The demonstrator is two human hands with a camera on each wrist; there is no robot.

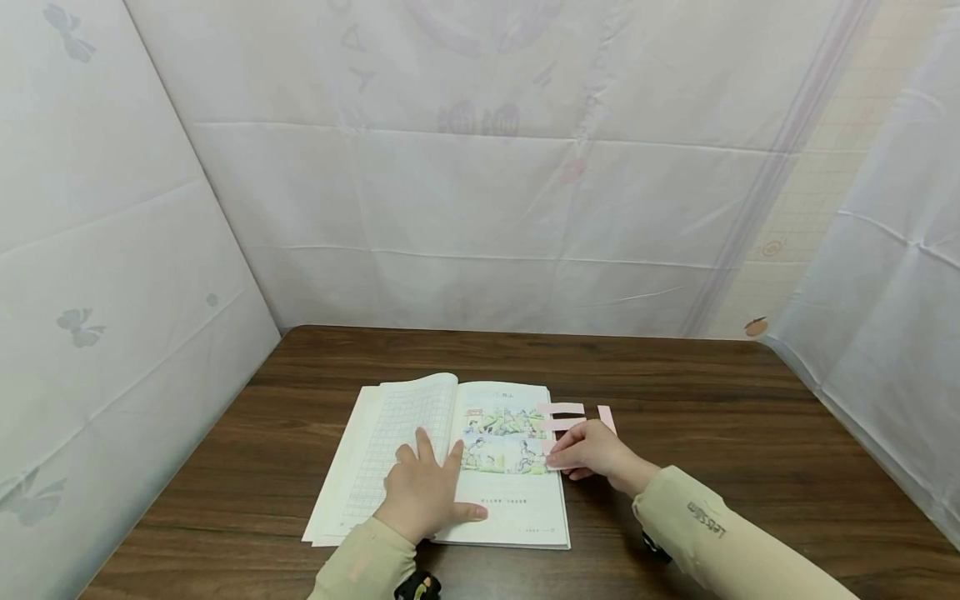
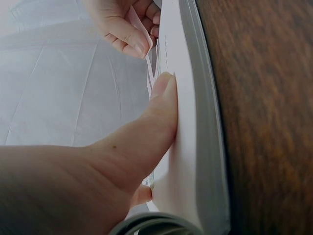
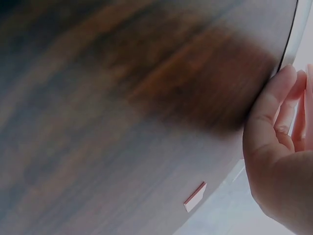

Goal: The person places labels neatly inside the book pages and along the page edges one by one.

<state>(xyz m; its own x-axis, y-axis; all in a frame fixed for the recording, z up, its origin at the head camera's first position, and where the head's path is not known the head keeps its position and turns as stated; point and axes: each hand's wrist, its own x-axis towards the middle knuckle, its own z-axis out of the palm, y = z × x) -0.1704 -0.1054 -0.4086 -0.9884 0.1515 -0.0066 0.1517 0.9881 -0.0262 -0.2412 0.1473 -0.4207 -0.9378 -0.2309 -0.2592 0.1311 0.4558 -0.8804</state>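
Observation:
An open book (image 1: 517, 518) lies on the table, lined grid on its left page and coloured pictures on its right. My left hand (image 1: 420, 493) rests spread across the middle, thumb on the right page and fingers over the left one. At the right page's outer edge, my right hand (image 1: 597, 454) pinches a pink paper strip (image 2: 141, 27) between thumb and fingers; part of it lies over the pictures. Just above, two more pink strips (image 1: 564, 408) stick out past the page edge. My right fingers hide part of the held strip.
A small pink pad of strips (image 3: 195, 197) lies on the wooden table (image 1: 712, 400), just beyond my right hand. White patterned cloth (image 1: 465, 208) hangs behind the table and at both sides.

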